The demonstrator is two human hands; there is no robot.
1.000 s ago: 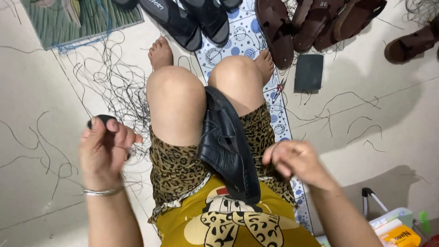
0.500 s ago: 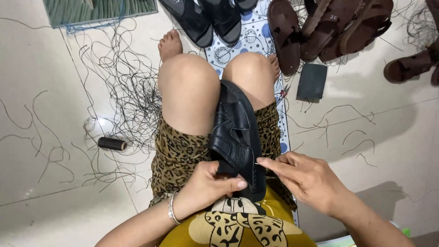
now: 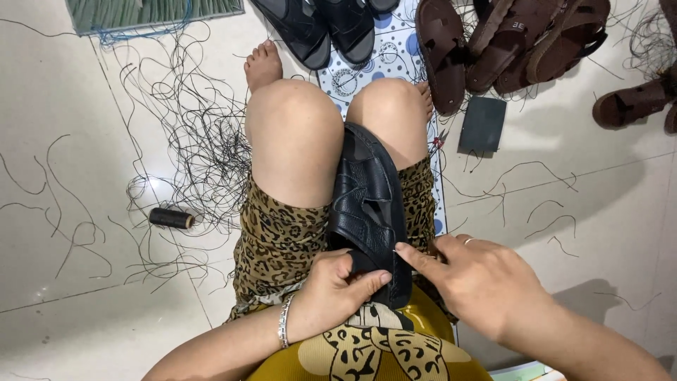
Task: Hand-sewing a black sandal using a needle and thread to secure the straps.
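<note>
Pale floor tiles point(image 3: 84, 310) are strewn with loose black thread point(image 3: 190, 134). A black sandal point(image 3: 367, 212) is laid between the knees, on the lap. Both hands are now closed on its near end: the left hand point(image 3: 331, 289), which held the thread spool point(image 3: 171, 219) a second ago, is pinched on the heel strap, and the right hand point(image 3: 479, 282) is pressed beside it. The spool is left on the floor, well apart. Stitching work is judged resumed. Brown sandals point(image 3: 508, 42) are piled beyond the feet.
</note>
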